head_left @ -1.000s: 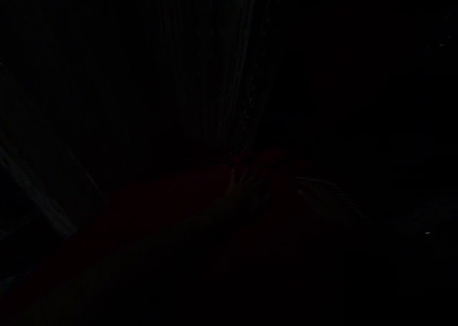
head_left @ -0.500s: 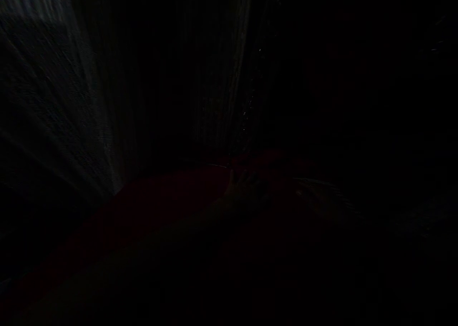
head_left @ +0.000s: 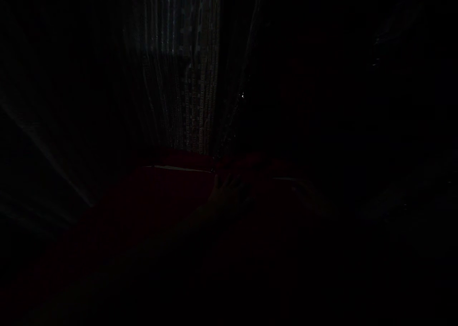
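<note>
The scene is very dark. A red cloth-like surface (head_left: 143, 202) spreads across the middle and lower left. My left hand (head_left: 227, 194) lies on it with the fingers spread, close to its far edge, and I see nothing held. Farther right, a dim shape that looks like my right hand (head_left: 306, 192) is near the same edge; its fingers are lost in the dark. A thin pale strip (head_left: 182, 168) runs along the far edge of the red surface, left of my left hand's fingertips.
Beyond the red surface hangs a patterned curtain (head_left: 198, 87) in folds, lit faintly from behind. More dim folds of fabric (head_left: 53, 149) slope down at the left. Small glints (head_left: 242, 95) show right of the curtain. The right side is almost black.
The view has shifted, so the curtain shows more toward the middle. My left hand appears a little farther left in the picture, still spread. More of the pale strip shows.
</note>
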Motion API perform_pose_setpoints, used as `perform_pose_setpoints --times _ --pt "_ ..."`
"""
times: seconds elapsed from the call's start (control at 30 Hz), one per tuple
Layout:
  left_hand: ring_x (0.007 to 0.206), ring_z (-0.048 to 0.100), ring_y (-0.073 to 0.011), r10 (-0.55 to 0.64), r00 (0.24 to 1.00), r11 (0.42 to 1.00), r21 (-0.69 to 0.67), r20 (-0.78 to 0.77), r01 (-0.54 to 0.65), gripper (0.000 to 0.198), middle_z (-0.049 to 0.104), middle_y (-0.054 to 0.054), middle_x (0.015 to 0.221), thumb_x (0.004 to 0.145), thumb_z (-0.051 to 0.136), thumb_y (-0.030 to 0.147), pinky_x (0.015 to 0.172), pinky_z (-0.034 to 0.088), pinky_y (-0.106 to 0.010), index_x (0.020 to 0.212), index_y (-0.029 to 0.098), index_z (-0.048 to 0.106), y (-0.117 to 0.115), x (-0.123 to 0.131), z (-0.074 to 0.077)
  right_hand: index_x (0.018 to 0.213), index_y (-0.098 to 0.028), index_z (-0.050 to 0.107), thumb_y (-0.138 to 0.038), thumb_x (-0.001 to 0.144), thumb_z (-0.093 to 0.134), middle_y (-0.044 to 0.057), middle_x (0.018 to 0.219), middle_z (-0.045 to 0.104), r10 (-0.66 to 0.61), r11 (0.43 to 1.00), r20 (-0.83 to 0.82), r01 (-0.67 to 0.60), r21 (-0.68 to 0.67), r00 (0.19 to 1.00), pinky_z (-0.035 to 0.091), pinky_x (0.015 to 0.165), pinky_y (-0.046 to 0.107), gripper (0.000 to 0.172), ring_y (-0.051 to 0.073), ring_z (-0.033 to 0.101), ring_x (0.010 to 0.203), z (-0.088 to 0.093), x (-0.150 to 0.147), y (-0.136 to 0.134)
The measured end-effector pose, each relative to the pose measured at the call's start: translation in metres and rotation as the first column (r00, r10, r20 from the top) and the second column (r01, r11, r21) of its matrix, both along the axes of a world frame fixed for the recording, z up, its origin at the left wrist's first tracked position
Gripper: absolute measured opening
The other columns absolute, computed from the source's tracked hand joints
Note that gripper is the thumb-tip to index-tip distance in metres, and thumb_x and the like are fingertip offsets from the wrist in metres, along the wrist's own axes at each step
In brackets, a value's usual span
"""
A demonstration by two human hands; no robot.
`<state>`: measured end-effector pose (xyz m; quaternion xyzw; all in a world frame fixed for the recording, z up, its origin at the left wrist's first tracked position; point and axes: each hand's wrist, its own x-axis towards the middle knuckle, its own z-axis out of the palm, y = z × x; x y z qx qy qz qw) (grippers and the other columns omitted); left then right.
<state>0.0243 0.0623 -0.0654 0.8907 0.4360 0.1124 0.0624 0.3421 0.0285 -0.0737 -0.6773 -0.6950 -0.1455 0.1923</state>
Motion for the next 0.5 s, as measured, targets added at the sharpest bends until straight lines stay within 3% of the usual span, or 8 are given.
perform_pose_setpoints --times 0.3,0.5 --pt "0.169 0.026 -0.0415 0.000 1.000 1.000 0.024 -0.009 0.001 0.069 0.036 -0.012 0.180 0.112 0.034 0.065 0.132 0.010 -0.080 0.168 0.027 0.048 -0.004 -0.001 0.002 0.149 -0.022 0.067 -0.039 0.112 0.052 0.011 0.154 0.061 0.090 0.994 0.007 -0.089 -0.068 0.996 0.041 0.130 0.050 0.044 0.024 0.054 0.149 -0.017 -0.038 0.005" --pt "0.169 0.025 -0.0409 -0.005 1.000 1.000 0.007 -0.028 0.006 0.070 0.033 -0.011 0.181 0.112 0.032 0.067 0.133 0.011 -0.079 0.169 0.029 0.046 -0.004 -0.001 0.004 0.139 -0.016 0.068 -0.047 0.109 0.062 0.014 0.142 0.065 0.022 0.999 0.015 -0.021 -0.046 1.000 0.053 0.118 0.049 0.043 0.023 0.064 0.132 -0.011 -0.016 0.007"
